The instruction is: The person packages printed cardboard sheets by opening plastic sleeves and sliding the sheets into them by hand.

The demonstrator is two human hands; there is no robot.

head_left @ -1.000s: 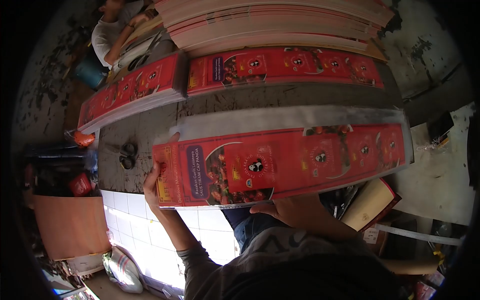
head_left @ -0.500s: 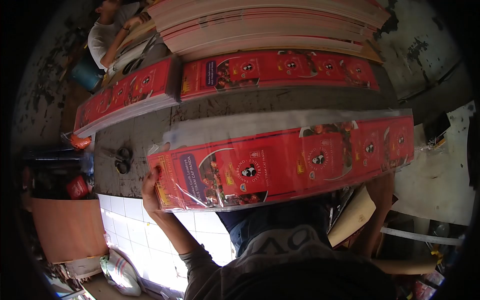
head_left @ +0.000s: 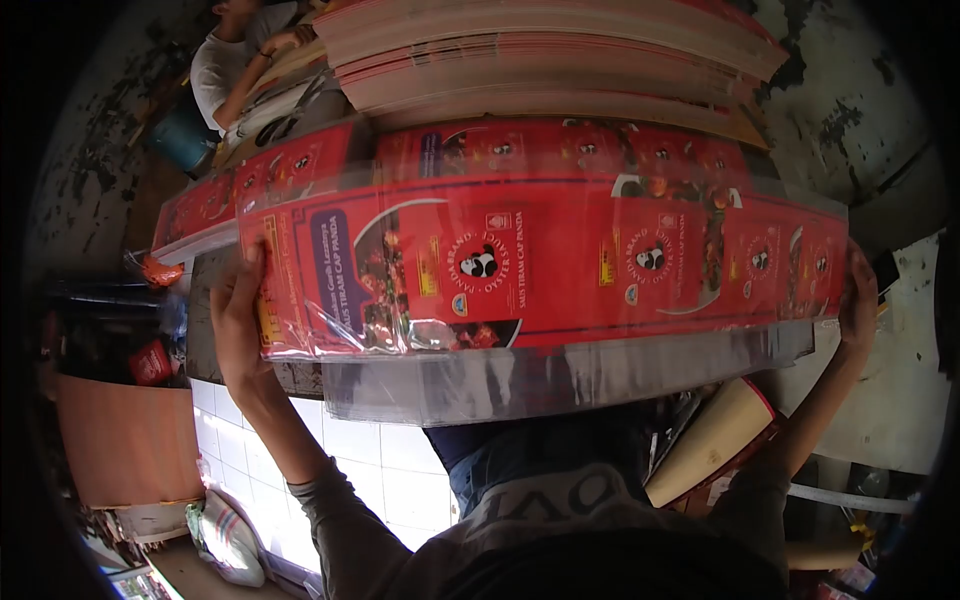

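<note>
"Looking down from head height, what's in the hands?"

"A long red printed pack in clear plastic, with a panda and oyster sauce lettering on it. It's up in front of the body, spanning from one hand to the other."

"And the left hand?"

"Partly closed around its end, pinching it, with a fingertip on the printed face. How the rest grips behind, I can't tell."

"The right hand?"

"Curled at the other end, against the edge. Its fingertips are mostly out of sight, so I can't say how tightly it's pressed."

"What's that hanging below?"

"A clear plastic flap, under the red part, see-through and shiny."

"Anything in the way?"

"The pack itself. It covers most of the table and overlaps the left red stack and the right red stack. Behind those there's a tall pile of sheets."

"Anybody near?"

"A person in a white shirt, beyond the left stack, well apart from these hands."
</note>
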